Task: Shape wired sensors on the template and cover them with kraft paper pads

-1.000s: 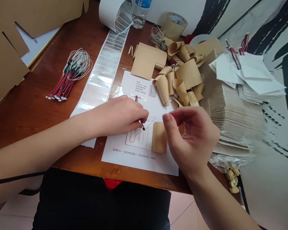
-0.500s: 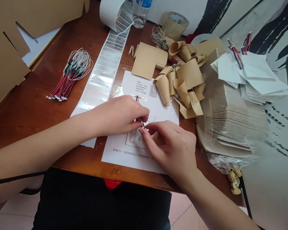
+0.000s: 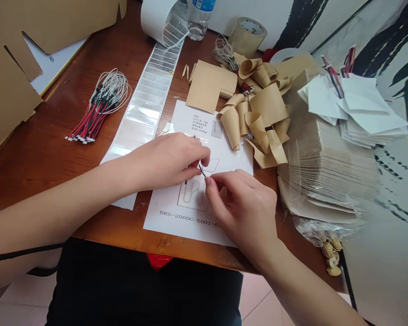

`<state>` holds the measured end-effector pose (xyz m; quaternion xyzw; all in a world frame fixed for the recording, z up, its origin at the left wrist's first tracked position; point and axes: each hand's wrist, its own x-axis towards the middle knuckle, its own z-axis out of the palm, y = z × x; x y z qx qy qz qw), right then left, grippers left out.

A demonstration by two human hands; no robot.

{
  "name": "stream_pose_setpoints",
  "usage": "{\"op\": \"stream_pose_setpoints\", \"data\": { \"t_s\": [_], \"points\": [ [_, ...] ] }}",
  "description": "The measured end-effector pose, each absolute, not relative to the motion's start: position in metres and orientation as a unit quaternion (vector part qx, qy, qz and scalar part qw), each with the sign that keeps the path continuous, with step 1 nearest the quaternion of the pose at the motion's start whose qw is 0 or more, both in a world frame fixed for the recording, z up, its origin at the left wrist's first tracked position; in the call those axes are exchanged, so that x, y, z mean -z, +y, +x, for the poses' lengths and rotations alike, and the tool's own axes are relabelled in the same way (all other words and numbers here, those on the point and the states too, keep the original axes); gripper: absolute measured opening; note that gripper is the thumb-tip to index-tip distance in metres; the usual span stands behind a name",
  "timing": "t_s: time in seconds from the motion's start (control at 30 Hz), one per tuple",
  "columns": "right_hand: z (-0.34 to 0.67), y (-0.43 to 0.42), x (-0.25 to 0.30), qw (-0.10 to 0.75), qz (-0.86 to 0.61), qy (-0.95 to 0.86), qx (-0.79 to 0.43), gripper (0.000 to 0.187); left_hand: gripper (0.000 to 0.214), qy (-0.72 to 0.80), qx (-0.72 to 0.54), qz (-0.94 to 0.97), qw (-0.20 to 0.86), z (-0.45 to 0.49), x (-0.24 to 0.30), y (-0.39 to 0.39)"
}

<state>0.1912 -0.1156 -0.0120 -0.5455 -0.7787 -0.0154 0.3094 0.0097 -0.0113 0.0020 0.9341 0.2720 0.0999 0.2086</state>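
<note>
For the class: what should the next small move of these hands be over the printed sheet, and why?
Probably the right hand should steady the thin black wire the left hand is pinching: its fingertips are right beside it, and the wire lies just above the outline drawn on the printed sheet.

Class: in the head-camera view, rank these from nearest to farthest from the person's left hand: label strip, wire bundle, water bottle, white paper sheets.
From the left hand:
1. Clear glossy label strip, just left of the hand
2. Red, black and white wire bundle, farther left
3. Clear plastic water bottle, top of view
4. White paper sheets, far right
</note>
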Motion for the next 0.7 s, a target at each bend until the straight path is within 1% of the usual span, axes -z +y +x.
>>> {"op": "stream_pose_setpoints", "data": {
  "t_s": [0.07,0.2,0.23,0.33,0.37,0.43,0.5,0.6,0.7],
  "points": [
    [0.1916,-0.1154,0.0129,0.308,-0.554,-0.773,-0.006,0.018,0.012,0.274,-0.113,0.932,0.208,0.0096,-0.001,-0.0112],
    [0.1916,-0.1156,0.0147,0.313,-0.58,-0.75,-0.049,0.021,0.027,0.283,-0.156,0.926,0.196,0.0108,0.0004,-0.0127],
    [0.1914,-0.1156,0.0147,0.316,-0.585,-0.745,-0.055,0.021,0.025,0.276,-0.164,0.928,0.189,0.0112,0.0008,-0.0132],
    [0.1909,-0.1153,0.0138,0.325,-0.59,-0.735,-0.075,0.022,0.008,0.245,-0.169,0.939,0.171,0.0122,0.0031,-0.0141],
    [0.1909,-0.115,0.0132,0.325,-0.592,-0.733,-0.085,0.022,0.005,0.239,-0.168,0.942,0.168,0.0124,0.0042,-0.014],
    [0.1918,-0.1145,0.0117,0.323,-0.592,-0.732,-0.098,0.022,0.008,0.234,-0.17,0.943,0.167,0.0126,0.0061,-0.0132],
    [0.1936,-0.1139,0.0099,0.325,-0.584,-0.738,-0.095,0.019,0.008,0.231,-0.173,0.941,0.174,0.0123,0.0068,-0.012],
    [0.1973,-0.1127,0.0075,0.332,-0.539,-0.771,-0.064,0.003,0.009,0.226,-0.175,0.936,0.203,0.011,0.0048,-0.0102],
    [0.2001,-0.1114,0.0069,0.319,-0.493,-0.81,-0.002,0.008,0.011,0.223,-0.172,0.934,0.219,0.0099,0.0018,-0.0091]
  ]
}}
